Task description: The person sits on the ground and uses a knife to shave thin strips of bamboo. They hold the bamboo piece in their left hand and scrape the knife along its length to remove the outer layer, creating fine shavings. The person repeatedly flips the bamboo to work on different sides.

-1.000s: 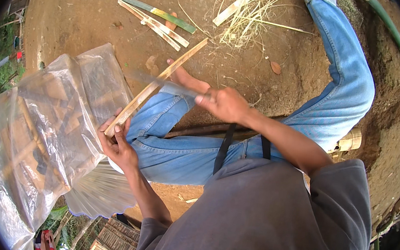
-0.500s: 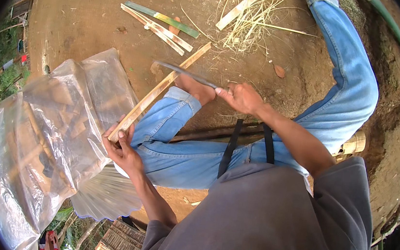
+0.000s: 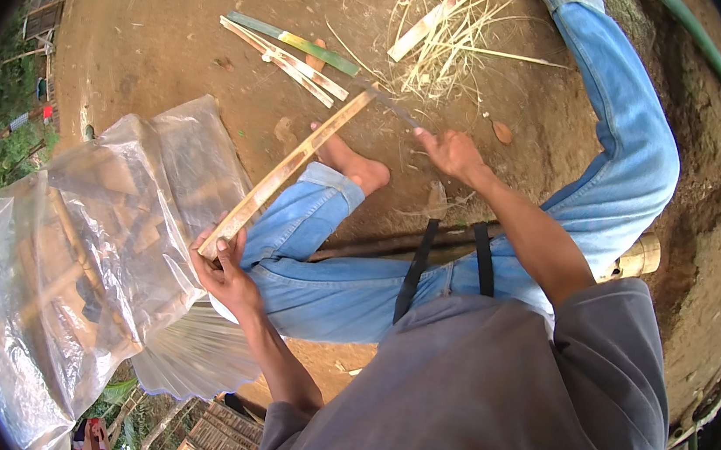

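Observation:
My left hand (image 3: 228, 274) is closed around the near end of a long split bamboo strip (image 3: 289, 169), which slants away over my left shin and bare foot. In my right hand (image 3: 454, 155) is a knife (image 3: 397, 110) with a narrow dark blade, its handle hidden in my fist. The blade lies across or right beside the strip's far end; I cannot tell whether it touches. Beyond that end, a green-skinned bamboo strip (image 3: 296, 41) and pale split strips (image 3: 287, 66) lie on the ground.
Another bamboo strip (image 3: 429, 28) rests on a heap of thin shavings (image 3: 448, 63). Clear plastic sheeting (image 3: 114, 225) covers things at the left. A green bamboo pole (image 3: 720, 65) runs along the far right, and a cut bamboo end (image 3: 641, 259) shows beside my right thigh.
My right hand has moved the knife away from me along the strip, from past its middle to the far end. My left hand keeps its grip in nearly the same place.

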`<state>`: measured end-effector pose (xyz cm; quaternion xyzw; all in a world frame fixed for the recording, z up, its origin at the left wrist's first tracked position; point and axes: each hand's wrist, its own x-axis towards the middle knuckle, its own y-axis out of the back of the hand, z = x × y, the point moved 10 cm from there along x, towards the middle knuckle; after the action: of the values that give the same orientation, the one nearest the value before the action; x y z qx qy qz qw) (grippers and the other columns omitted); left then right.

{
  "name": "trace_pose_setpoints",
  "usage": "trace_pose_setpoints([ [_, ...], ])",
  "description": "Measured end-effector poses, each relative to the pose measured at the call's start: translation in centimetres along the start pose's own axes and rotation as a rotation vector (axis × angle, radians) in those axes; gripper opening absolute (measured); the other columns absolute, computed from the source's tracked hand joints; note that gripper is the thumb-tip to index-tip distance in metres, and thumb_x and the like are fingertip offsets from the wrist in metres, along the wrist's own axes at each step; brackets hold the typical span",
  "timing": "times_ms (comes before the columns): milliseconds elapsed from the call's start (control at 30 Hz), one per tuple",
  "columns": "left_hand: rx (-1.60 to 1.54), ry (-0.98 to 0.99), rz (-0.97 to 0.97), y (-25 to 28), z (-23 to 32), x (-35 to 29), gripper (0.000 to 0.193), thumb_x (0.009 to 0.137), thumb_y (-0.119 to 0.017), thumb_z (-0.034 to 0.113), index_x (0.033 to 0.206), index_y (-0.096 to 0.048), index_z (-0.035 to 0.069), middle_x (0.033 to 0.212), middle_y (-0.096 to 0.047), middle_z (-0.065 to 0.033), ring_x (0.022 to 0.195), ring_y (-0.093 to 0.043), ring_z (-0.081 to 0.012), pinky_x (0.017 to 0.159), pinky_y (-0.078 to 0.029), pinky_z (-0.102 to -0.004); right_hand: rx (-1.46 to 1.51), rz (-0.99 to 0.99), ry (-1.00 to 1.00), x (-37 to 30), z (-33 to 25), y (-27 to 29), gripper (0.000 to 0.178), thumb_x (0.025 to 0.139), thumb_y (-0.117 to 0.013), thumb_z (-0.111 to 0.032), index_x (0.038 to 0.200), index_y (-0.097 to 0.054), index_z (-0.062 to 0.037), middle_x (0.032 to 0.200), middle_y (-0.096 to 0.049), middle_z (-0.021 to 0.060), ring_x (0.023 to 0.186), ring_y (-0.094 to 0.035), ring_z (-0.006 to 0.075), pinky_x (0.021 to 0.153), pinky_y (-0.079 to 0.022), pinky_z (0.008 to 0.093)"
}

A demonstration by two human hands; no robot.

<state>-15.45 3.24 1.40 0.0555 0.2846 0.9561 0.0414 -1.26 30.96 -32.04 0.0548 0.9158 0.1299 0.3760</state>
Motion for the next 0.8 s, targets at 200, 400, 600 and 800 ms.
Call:
trace_pose_setpoints([
  [200,-0.032,0.044,0.024,-0.6,0.1,-0.2,0.020,0.102,-0.047,0.007,0.118,-0.045,-0.004,0.125,-0.055,-0.0303,0.116,-0.060,-0.0324,0.088,-0.061,-0.0369,-0.024,-0.082,0.339,-6.3,-7.9,-4.2,0.080,0.095,-0.037,-0.066,0.080,-0.070,0.0055,0.070,-0.064,0.0292,0.078,-0.068,0.0410,0.079,-0.053,0.0501],
  [400,-0.031,0.097,0.076,0.1,-0.9,-1.0,0.021,0.102,-0.046,0.007,0.119,-0.044,-0.004,0.125,-0.055,-0.0299,0.115,-0.061,-0.0323,0.087,-0.061,-0.0370,-0.058,0.008,0.277,-2.8,-5.3,-1.9,0.079,0.097,-0.036,-0.066,0.073,-0.067,0.0032,0.058,-0.059,0.0254,0.057,-0.063,0.0374,0.062,-0.052,0.0501],
  [600,0.024,0.113,0.072,0.0,-0.9,-1.0,0.023,0.103,-0.045,0.009,0.120,-0.043,-0.005,0.127,-0.054,-0.0295,0.110,-0.063,-0.0325,0.087,-0.061,-0.0367,-0.022,-0.060,0.060,-0.6,-2.2,-1.8,0.082,0.095,-0.036,-0.067,0.075,-0.069,0.0051,0.073,-0.064,0.0316,0.070,-0.065,0.0448,0.072,-0.053,0.0507],
  [800,-0.022,0.160,0.090,-0.1,-0.6,-0.8,0.023,0.102,-0.045,0.008,0.121,-0.042,-0.005,0.127,-0.055,-0.0291,0.109,-0.063,-0.0323,0.086,-0.061,-0.0354,-0.060,-0.005,0.045,0.3,-1.0,-2.2,0.084,0.095,-0.035,-0.068,0.080,-0.069,0.0064,0.077,-0.065,0.0318,0.081,-0.067,0.0444,0.078,-0.053,0.0497],
])
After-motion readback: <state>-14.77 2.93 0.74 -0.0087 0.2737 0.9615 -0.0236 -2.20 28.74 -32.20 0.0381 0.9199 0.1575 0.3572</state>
